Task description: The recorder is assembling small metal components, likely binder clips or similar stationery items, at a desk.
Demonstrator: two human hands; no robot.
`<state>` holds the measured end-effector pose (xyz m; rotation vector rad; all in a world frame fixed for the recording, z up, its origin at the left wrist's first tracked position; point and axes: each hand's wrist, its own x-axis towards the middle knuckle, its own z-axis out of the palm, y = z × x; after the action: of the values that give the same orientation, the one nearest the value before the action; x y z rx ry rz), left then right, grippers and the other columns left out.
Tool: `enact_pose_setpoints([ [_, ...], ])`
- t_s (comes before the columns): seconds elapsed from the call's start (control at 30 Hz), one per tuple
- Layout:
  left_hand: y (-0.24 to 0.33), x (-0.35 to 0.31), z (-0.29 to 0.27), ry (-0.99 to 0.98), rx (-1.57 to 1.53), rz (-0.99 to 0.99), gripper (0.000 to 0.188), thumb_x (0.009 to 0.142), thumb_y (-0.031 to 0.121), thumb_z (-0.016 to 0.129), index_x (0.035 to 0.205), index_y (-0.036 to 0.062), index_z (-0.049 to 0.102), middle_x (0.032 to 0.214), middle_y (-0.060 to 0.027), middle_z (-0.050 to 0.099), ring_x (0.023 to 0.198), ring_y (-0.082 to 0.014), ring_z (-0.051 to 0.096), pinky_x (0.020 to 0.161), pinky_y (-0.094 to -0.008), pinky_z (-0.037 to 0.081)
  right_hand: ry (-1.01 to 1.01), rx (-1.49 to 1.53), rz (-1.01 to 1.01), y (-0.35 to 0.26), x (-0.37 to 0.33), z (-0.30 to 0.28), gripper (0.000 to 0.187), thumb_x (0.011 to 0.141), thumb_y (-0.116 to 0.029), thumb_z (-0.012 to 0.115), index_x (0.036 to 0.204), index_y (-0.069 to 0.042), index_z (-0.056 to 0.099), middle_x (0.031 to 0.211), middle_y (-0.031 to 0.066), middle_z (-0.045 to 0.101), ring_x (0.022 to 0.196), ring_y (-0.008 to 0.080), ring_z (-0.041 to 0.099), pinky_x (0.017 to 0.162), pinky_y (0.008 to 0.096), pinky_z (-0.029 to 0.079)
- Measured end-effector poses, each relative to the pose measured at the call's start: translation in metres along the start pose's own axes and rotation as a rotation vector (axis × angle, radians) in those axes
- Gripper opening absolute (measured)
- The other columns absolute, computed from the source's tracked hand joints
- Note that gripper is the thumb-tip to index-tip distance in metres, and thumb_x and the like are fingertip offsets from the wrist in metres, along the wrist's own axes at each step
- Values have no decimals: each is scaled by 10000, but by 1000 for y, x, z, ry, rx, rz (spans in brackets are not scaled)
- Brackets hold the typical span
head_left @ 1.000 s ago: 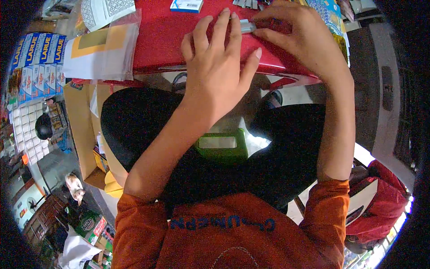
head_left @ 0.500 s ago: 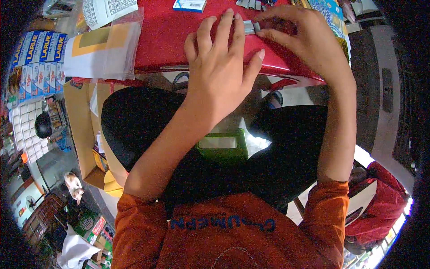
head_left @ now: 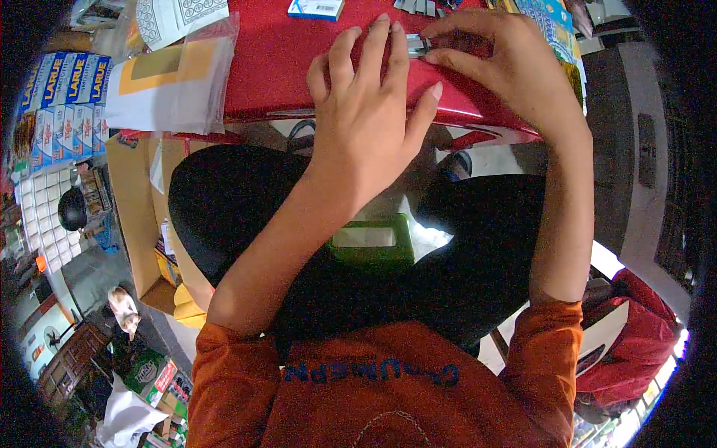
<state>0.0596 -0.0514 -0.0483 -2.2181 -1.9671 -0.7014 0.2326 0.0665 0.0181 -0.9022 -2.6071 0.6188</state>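
A small flat grey piece (head_left: 416,43) with a metallic look lies at the far part of the red table (head_left: 272,71). My left hand (head_left: 366,112) reaches over the near edge of the table, its fingers stretched out and spread, fingertips beside the grey piece's left end. From the other side, my right hand (head_left: 504,60) curls in. Its thumb and forefinger close on the right end of the piece in a pinch. The left fingertips partly hide the piece, so I cannot tell how firmly that hand touches it.
More grey pieces (head_left: 420,7) and a small white-and-blue box (head_left: 316,8) sit at the far edge. Plastic sleeves with paper (head_left: 168,89) lie at left, colourful packets (head_left: 549,26) at right. Below are an open cardboard box (head_left: 134,224) and a green box (head_left: 407,243); a cat (head_left: 124,310) is on the floor.
My right thumb and forefinger have shifted very slightly left along the grey piece, covering more of its end. The left hand has stayed in place.
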Motion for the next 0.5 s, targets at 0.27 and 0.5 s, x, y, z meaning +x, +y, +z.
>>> enact_pose_setpoints([
  [0.27, -1, 0, 0, 7, -6, 10, 699, 1041, 498, 569, 1502, -24, 514, 1590, -193, 461, 1407, -423, 409, 1161, -588, 302, -1, 49, 15, 3, -1, 0, 277, 890, -149, 804, 1132, -16, 778, 1099, 147, 797, 971, 266, 773, 918, 378, 582],
  [0.5, -2, 0, 4, 46, -14, 27, 681, 1009, 472, 592, 1456, -42, 560, 1540, -197, 503, 1386, -406, 407, 1132, -585, 311, -5, 57, 37, 3, -2, -1, 297, 885, -152, 813, 1151, -25, 779, 1113, 142, 797, 1006, 246, 767, 922, 371, 578],
])
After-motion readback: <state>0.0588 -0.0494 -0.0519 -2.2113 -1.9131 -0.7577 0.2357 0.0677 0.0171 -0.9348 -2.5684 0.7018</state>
